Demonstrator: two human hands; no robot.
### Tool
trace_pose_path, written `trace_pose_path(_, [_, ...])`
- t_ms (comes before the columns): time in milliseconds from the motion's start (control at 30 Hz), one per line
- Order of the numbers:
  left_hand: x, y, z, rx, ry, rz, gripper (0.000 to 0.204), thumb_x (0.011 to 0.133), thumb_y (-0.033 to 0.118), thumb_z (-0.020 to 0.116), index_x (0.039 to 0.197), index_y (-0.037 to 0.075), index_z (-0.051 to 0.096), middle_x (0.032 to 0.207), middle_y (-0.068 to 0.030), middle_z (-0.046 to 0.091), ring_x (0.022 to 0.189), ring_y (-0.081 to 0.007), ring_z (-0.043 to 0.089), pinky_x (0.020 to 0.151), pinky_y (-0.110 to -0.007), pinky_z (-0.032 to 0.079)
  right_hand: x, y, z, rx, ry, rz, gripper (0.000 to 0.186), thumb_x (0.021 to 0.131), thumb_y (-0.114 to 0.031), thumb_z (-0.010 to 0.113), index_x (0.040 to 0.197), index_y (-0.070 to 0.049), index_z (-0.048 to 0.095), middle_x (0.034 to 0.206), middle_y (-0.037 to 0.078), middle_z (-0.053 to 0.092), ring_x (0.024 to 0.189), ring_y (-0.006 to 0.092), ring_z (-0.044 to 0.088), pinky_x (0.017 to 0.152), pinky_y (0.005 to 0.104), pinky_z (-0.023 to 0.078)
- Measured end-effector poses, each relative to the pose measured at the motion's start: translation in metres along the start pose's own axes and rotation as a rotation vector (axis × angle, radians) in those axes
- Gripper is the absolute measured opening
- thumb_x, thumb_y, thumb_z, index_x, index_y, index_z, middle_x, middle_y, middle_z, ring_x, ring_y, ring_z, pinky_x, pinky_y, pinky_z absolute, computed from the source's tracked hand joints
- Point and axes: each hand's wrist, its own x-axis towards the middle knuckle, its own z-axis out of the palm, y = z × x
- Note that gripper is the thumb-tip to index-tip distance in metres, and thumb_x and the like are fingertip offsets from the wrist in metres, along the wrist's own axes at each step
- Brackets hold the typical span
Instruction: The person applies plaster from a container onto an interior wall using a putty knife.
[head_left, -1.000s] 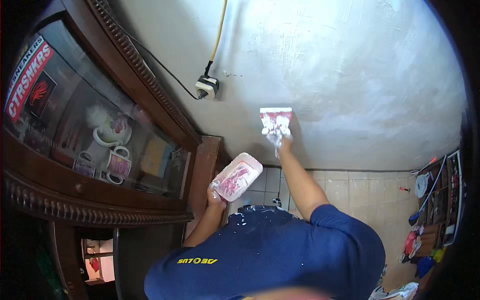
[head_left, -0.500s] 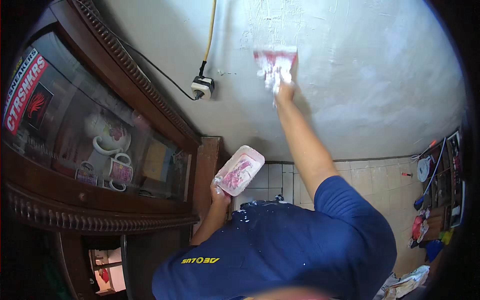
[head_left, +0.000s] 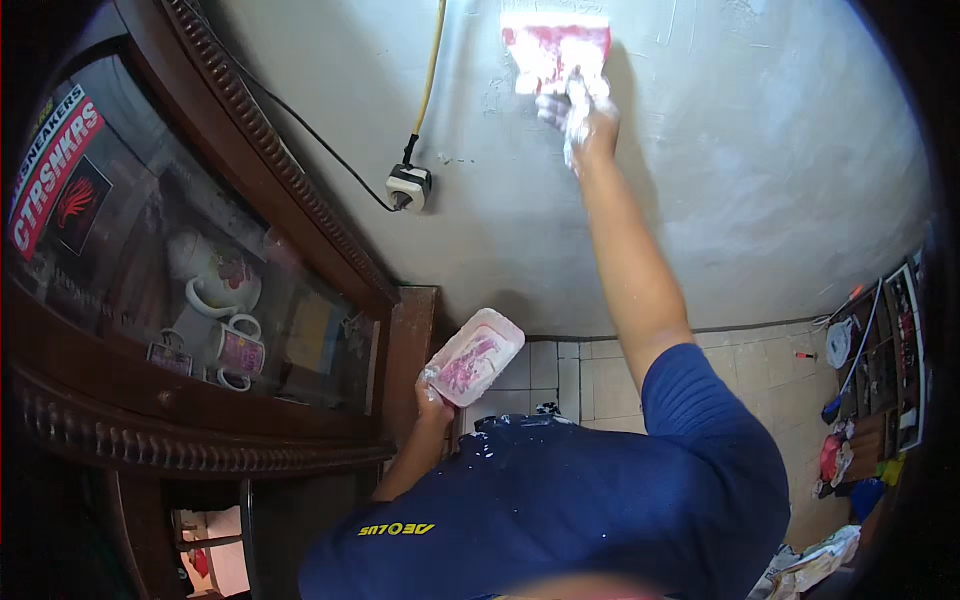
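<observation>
My right hand (head_left: 585,125), smeared with white paste, is raised high on the grey-white wall (head_left: 770,160), gripping a red putty knife (head_left: 555,50) coated in white paste, its wide blade against the wall. Lower and to the left, my left hand (head_left: 432,395) holds a pale pink rectangular tray (head_left: 477,357) with white paste and bare pink patches inside, tilted near the foot of the wall.
A dark wooden glass-fronted cabinet (head_left: 160,140) with mugs (head_left: 240,350) stands close on the left. A socket box (head_left: 408,187) with cables hangs on the wall. Tiled floor (head_left: 740,380) lies below; a cluttered rack (head_left: 880,360) stands at the right.
My right hand and the putty knife have moved a long way up the wall from its lower part. My left hand holds the tray in about the same place.
</observation>
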Motion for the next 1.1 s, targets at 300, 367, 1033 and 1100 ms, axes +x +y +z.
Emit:
trace_pose_path(300, [-0.002,0.007,0.008,0.000,-0.013,0.047,0.055,0.077,0.025,0.048,0.125,-0.003,0.046,0.120,-0.0197,0.054,0.108,-0.0321,0.056,0.094,-0.044,0.046,-0.044,0.198,-0.163,-0.339,0.371,0.345,0.021,0.089,-0.027,0.054,0.089,-0.007,0.059,0.066,0.004,0.056,0.049,0.0140,0.049,0.045,0.0288,0.039])
trace_pose_path(367, [0.013,0.001,0.014,0.013,-0.068,0.010,0.055,0.077,0.025,0.048,0.124,-0.003,0.046,0.119,-0.0195,0.054,0.107,-0.0323,0.056,0.093,-0.044,0.046,-0.098,0.265,-0.267,-0.322,0.462,0.394,0.015,0.088,-0.019,0.057,0.094,-0.006,0.060,0.075,0.004,0.059,0.056,0.0156,0.055,0.050,0.0291,0.045])
trace_pose_path(1033, [-0.009,0.000,-0.001,-0.053,0.025,0.037,0.052,0.077,0.024,0.049,0.121,-0.003,0.047,0.117,-0.0193,0.055,0.105,-0.0323,0.057,0.092,-0.044,0.047,-0.076,0.164,-0.128,0.007,0.340,0.212,0.018,0.090,-0.018,0.054,0.099,-0.004,0.058,0.073,0.006,0.058,0.053,0.0153,0.054,0.045,0.0275,0.042])
trace_pose_path(1100, [-0.004,-0.003,-0.013,-0.067,0.011,0.029,0.052,0.077,0.024,0.050,0.122,-0.003,0.047,0.117,-0.0192,0.055,0.104,-0.0324,0.057,0.091,-0.044,0.048,-0.131,0.210,-0.192,-0.134,0.257,0.514,0.017,0.090,-0.020,0.056,0.098,-0.006,0.057,0.072,0.003,0.058,0.054,0.0140,0.057,0.046,0.0274,0.045])
